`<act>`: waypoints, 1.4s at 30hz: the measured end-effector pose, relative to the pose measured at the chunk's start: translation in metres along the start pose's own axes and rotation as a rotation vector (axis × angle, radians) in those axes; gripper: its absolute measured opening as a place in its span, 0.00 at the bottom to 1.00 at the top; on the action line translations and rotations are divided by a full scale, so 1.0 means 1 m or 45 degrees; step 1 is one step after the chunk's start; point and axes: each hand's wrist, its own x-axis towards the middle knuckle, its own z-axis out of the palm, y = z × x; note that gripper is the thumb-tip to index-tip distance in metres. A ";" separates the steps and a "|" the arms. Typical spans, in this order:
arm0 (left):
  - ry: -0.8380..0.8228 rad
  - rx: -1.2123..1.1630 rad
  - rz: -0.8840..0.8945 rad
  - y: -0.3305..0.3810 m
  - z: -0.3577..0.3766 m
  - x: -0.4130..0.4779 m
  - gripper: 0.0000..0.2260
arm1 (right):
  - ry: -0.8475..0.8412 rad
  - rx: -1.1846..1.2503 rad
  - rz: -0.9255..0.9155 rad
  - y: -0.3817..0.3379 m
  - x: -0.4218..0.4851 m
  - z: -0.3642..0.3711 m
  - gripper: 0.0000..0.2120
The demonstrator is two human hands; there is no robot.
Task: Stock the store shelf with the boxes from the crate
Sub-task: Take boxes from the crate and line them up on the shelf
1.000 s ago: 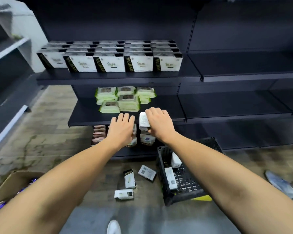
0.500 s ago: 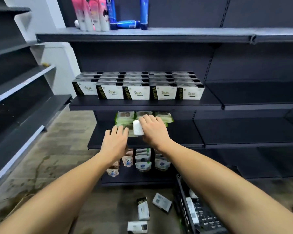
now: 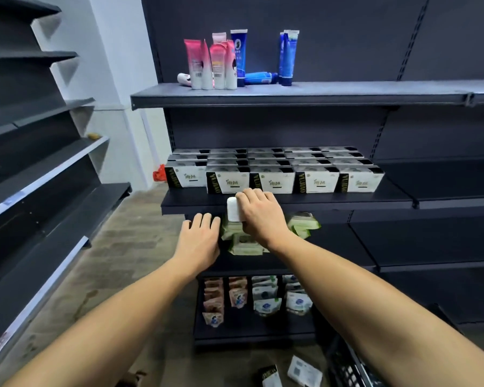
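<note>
Right hand [image 3: 259, 216] is gripping a white box [image 3: 233, 209] upright, the shelf [image 3: 333, 203] and its row of boxes [image 3: 273, 180] lying just above the grip, while the left hand [image 3: 200, 237] is hovering lower, loose and empty.

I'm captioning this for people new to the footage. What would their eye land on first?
First, two bare arms stretched in from below: the right hand grips a small white box in front of the edge of the middle shelf, the left hand open beside it. Then the neat rows of white-and-black boxes on that shelf, and pink and blue tubes on the shelf above.
</note>
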 end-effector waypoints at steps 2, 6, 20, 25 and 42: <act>0.008 -0.007 -0.009 -0.013 0.001 0.004 0.26 | 0.025 -0.002 -0.006 -0.009 0.011 0.004 0.21; 0.010 -0.011 -0.027 -0.027 0.007 0.022 0.23 | 0.043 -0.005 -0.037 -0.012 0.028 0.012 0.21; -0.058 -0.018 -0.235 -0.075 0.035 0.072 0.20 | 0.111 0.145 -0.245 -0.018 0.099 0.062 0.26; -0.049 -0.018 -0.294 -0.113 0.053 0.070 0.23 | 0.104 0.190 -0.281 -0.049 0.124 0.076 0.27; 0.106 -0.166 -0.028 -0.240 0.099 0.124 0.31 | 0.023 0.290 -0.169 -0.113 0.185 0.109 0.38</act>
